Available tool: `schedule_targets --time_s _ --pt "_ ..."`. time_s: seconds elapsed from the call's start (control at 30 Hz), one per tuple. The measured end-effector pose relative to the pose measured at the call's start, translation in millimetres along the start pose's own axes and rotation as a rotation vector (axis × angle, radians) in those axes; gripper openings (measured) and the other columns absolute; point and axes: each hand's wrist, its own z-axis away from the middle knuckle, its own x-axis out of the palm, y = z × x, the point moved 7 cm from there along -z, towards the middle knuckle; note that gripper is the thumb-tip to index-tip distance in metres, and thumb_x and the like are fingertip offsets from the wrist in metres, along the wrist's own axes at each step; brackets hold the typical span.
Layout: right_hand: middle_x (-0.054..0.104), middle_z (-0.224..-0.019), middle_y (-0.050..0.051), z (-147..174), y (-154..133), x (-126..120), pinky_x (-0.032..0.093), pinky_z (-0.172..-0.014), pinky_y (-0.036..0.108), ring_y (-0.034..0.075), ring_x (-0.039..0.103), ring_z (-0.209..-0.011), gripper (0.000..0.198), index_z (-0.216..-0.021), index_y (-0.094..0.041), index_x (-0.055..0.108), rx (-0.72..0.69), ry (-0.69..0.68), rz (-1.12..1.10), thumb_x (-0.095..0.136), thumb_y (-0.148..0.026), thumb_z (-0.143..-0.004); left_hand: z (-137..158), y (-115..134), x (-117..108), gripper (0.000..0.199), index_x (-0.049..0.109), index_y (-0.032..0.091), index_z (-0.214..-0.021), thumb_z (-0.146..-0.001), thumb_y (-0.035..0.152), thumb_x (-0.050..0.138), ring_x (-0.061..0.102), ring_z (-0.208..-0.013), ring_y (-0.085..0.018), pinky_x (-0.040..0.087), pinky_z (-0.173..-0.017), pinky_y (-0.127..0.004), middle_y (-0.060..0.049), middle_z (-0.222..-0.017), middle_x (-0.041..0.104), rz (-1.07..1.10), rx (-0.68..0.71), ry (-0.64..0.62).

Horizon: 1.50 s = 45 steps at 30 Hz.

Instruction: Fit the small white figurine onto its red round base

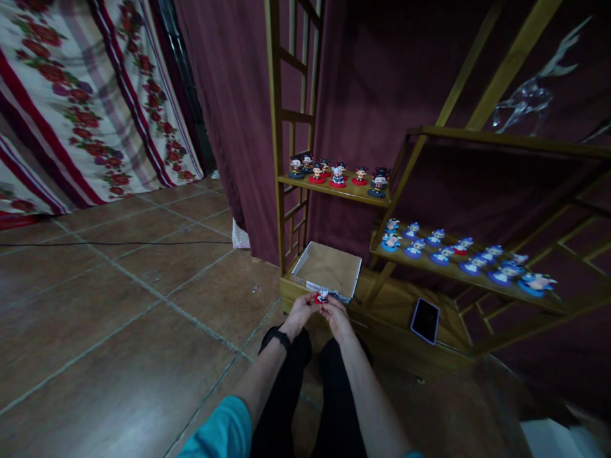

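Note:
Between my two hands is a small figurine (pixel 323 294) with a white top and a red base. My left hand (pixel 302 311) grips it from the left, and the fingers of my right hand (pixel 336 313) close on its other side. Both hands are just in front of a shallow cardboard box (pixel 329 267), which stands on the lowest board of the wooden shelf unit. On the upper left shelf (pixel 334 188) stand several dark and red-based figurines, among them a white-haired figurine (pixel 338 173) on a red base.
The lower right shelf (pixel 477 275) carries several blue and white figurines (pixel 443 254). A phone or tablet (pixel 424 320) lies on the bottom board. A clear deer ornament (pixel 525 102) stands on the top right shelf. A black cable (pixel 119 243) crosses the tiled floor.

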Motion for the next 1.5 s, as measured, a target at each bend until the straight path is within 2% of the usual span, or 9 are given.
schedule_targets --time_s 0.1,0.2,0.4,0.57,0.7,0.9,1.1,1.27,1.5 --pt "0.069 -0.087 0.003 1 0 -2 0.046 -0.063 0.025 0.016 0.062 -0.076 0.035 -0.089 -0.02 0.066 0.009 0.021 0.022 0.063 -0.018 -0.055 -1 3 4 0.035 0.062 0.011 -0.093 -0.058 0.014 0.066 0.056 -0.068 -0.013 0.044 -0.067 -0.024 -0.003 -0.077 0.065 -0.149 0.08 -0.014" --pt "0.069 -0.09 0.002 2 -1 -2 0.046 -0.065 0.025 0.017 0.062 -0.079 0.035 -0.089 -0.02 0.066 0.002 0.02 0.037 0.062 -0.017 -0.055 4 10 8 0.034 0.059 0.013 -0.097 -0.063 0.011 0.059 0.056 -0.073 -0.014 0.044 -0.07 -0.026 -0.002 -0.08 0.064 -0.449 0.171 0.005" --pt "0.068 -0.091 0.0 2 0 -6 0.046 -0.069 0.025 0.016 0.061 -0.081 0.042 -0.095 -0.023 0.064 -0.004 0.019 0.062 0.061 -0.013 -0.054 27 27 19 0.044 0.047 0.02 -0.115 -0.073 0.012 0.049 0.052 -0.097 -0.018 0.039 -0.085 -0.029 -0.007 -0.106 0.056 -1.038 0.284 0.083" --pt "0.067 -0.095 0.001 1 3 -9 0.047 -0.074 0.026 0.016 0.06 -0.085 0.046 -0.097 -0.023 0.064 0.017 -0.002 0.051 0.061 -0.012 -0.053 38 34 26 0.043 0.04 0.02 -0.12 -0.077 0.013 0.045 0.051 -0.096 -0.019 0.039 -0.084 -0.029 -0.008 -0.105 0.053 -1.272 0.288 0.055" --pt "0.066 -0.099 0.002 1 4 -7 0.047 -0.075 0.028 0.016 0.06 -0.087 0.048 -0.101 -0.024 0.063 0.012 -0.029 0.073 0.062 -0.013 -0.054 42 41 31 0.039 0.04 0.017 -0.119 -0.08 0.013 0.04 0.052 -0.09 -0.02 0.039 -0.08 -0.032 -0.01 -0.1 0.053 -1.419 0.364 0.069" --pt "0.057 -0.119 0.001 4 -2 -2 0.046 -0.083 0.03 0.02 0.053 -0.106 0.052 -0.104 -0.026 0.061 -0.047 -0.087 0.09 0.063 -0.014 -0.054 50 56 37 0.042 0.037 0.012 -0.122 -0.081 0.012 0.038 0.051 -0.091 -0.021 0.037 -0.08 -0.035 -0.012 -0.1 0.054 -1.604 0.551 0.019" --pt "0.056 -0.121 0.0 4 -4 1 0.045 -0.086 0.031 0.021 0.05 -0.111 0.055 -0.105 -0.028 0.061 -0.062 -0.106 0.112 0.062 -0.01 -0.053 54 66 36 0.038 0.038 0.011 -0.122 -0.085 0.014 0.034 0.051 -0.089 -0.02 0.035 -0.079 -0.034 -0.013 -0.1 0.054 -1.711 0.627 -0.057" --pt "0.057 -0.119 0.001 1 -6 1 0.043 -0.09 0.034 0.022 0.048 -0.113 0.054 -0.105 -0.027 0.061 -0.11 -0.09 0.139 0.062 -0.01 -0.054 51 64 35 0.035 0.04 0.012 -0.12 -0.086 0.013 0.031 0.05 -0.089 -0.02 0.035 -0.079 -0.034 -0.011 -0.097 0.053 -1.697 0.613 -0.057" --pt "0.06 -0.115 0.001 2 -9 -2 0.044 -0.087 0.034 0.023 0.049 -0.112 0.054 -0.105 -0.027 0.061 -0.089 -0.037 0.154 0.063 -0.011 -0.053 46 57 34 0.04 0.037 0.014 -0.125 -0.085 0.013 0.031 0.048 -0.097 -0.024 0.032 -0.085 -0.037 -0.013 -0.102 0.052 -1.46 0.518 -0.096"
